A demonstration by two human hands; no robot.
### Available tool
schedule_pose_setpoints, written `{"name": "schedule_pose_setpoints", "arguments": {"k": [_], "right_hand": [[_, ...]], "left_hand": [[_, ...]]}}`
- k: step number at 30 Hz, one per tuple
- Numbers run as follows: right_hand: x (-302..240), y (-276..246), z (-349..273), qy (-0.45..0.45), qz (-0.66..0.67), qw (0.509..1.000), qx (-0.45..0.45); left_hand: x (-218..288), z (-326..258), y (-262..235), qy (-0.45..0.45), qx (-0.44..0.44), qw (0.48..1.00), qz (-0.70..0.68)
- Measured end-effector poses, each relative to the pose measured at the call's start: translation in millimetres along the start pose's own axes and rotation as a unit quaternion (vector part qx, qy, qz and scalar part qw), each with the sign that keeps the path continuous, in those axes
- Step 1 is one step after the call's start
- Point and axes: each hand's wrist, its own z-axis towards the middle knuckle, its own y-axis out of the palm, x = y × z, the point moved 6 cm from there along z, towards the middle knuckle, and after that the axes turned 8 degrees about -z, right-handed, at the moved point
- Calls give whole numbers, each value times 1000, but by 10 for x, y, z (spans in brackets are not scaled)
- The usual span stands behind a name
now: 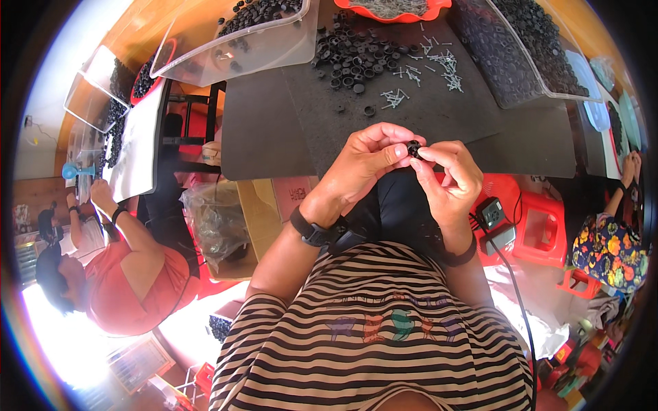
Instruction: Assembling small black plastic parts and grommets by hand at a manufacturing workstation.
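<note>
A small round black plastic part [413, 148] is pinched between my hands, just past the near edge of the dark table [264, 133]. My left hand [370, 159] grips its left side between thumb and fingers. My right hand [451, 177] has thumb and index finger on its right side; whether a screw sits in it is too small to tell. Farther up the table lies a loose heap of black round caps [353, 61]. Silvery screws [449, 72] are scattered to the right of the heap, with a small cluster nearer to me.
Clear plastic bins of black parts stand at far left [236, 58] and far right [507, 75]. Between them is a red dish [394, 12] of screws. A cardboard box [264, 222] and red stools [541, 229] are below table level. Other people [130, 274] work at both sides.
</note>
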Motion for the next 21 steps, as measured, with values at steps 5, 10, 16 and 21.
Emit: {"name": "schedule_pose_setpoints", "arguments": {"k": [5, 10, 16, 21], "right_hand": [[13, -3, -13, 4, 7, 1000, 1], [59, 21, -28, 14, 6, 1000, -2], [153, 11, -79, 31, 9, 999, 18], [103, 12, -58, 28, -10, 1000, 10]], "left_hand": [[-5, 21, 14, 3, -4, 1000, -15], [-6, 26, 4, -6, -16, 999, -45], [-27, 48, -10, -4, -13, 999, -45], [-21, 40, 1, -7, -10, 999, -45]]}}
